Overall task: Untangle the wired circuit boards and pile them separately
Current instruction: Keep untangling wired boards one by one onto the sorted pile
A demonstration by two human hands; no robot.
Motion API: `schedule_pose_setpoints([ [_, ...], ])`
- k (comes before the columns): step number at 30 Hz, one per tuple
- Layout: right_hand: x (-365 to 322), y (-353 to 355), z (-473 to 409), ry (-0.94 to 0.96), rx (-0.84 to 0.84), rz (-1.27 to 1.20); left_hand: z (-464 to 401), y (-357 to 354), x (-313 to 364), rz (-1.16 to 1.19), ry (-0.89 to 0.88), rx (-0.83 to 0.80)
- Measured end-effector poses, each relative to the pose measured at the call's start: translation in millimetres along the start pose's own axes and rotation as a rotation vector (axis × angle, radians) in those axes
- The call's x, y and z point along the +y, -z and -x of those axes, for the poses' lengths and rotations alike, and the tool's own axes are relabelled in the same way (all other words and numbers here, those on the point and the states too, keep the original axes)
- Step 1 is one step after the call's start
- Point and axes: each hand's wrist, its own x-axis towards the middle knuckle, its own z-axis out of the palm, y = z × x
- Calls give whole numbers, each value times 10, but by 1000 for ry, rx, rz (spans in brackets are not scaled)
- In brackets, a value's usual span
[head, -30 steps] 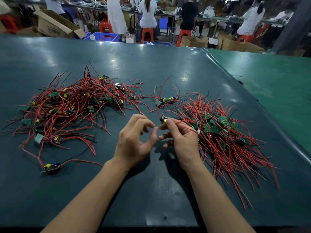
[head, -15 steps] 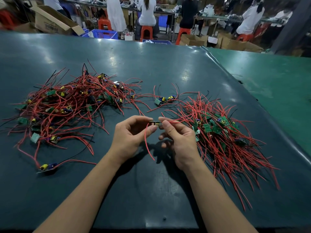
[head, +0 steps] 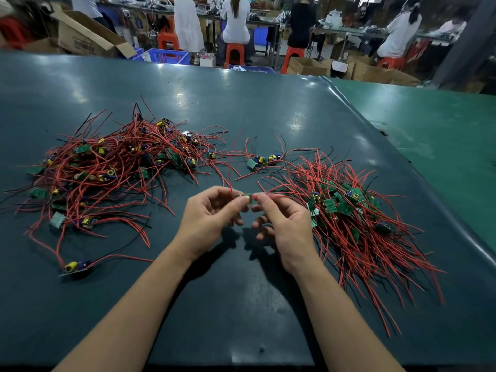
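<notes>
no writing can be read; the print on the cardboard box (head: 88, 38) at upper left is blurred. on the dark table (head: 241, 108) a tangled pile (head: 107, 167) lies left of centre and a sorted pile (head: 357, 226) right. at centre, the left hand (head: 206, 218) and right hand (head: 284, 224) pinch one small circuit board (head: 243, 197) between them, its red wire (head: 230, 167) rising up.

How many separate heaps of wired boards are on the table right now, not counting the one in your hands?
2, a tangled heap on the left and a combed pile on the right. A few strays lie between them, and one loose board sits near left.
</notes>
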Motion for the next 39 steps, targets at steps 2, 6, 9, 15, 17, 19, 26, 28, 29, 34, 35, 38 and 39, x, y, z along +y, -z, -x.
schedule_pose_setpoints([
  [2, 16, -12, -13, -25, -11, 11, -98, 16, 48, 29, 34, 82],
  [6, 69, -45, -24, -12, -52, 159, -525, -123, 249, -5, 86, 121],
  [9, 81, -37, -14, -3, -67, 189, -958, -355, 354, 96, 191, 168],
  [15, 80, -17, -24, -3, -48, 142, -1257, -444, 187, 134, 478, 157],
  [17, 88, -20, -38, 8, -51, 170, -1187, -324, 79, 12, 442, 151],
  [19, 103, -25, -46, 15, -62, 198, -1103, -102, -24, -372, 325, 176],
  [26, 116, -25, -38, 15, -66, 262, -997, 643, -78, -1634, -34, 132],
  [28, 104, -28, -28, 10, -56, 262, -998, 745, -42, -1685, 14, 120],
  [29, 99, -30, -25, 9, -52, 262, -990, 775, -29, -1709, 1, 115],
  [34, 70, -30, -7, 8, -40, 256, -950, 821, -14, -1757, -109, 87],
  [35, 63, -29, -4, 9, -37, 253, -948, 821, 1, -1761, -86, 88],
  [38, 48, -24, 1, 15, -34, 241, -946, 807, 52, -1732, -68, 132],
  [39, 46, -23, 2, 16, -34, 241, -942, 793, 70, -1693, -80, 174],
])
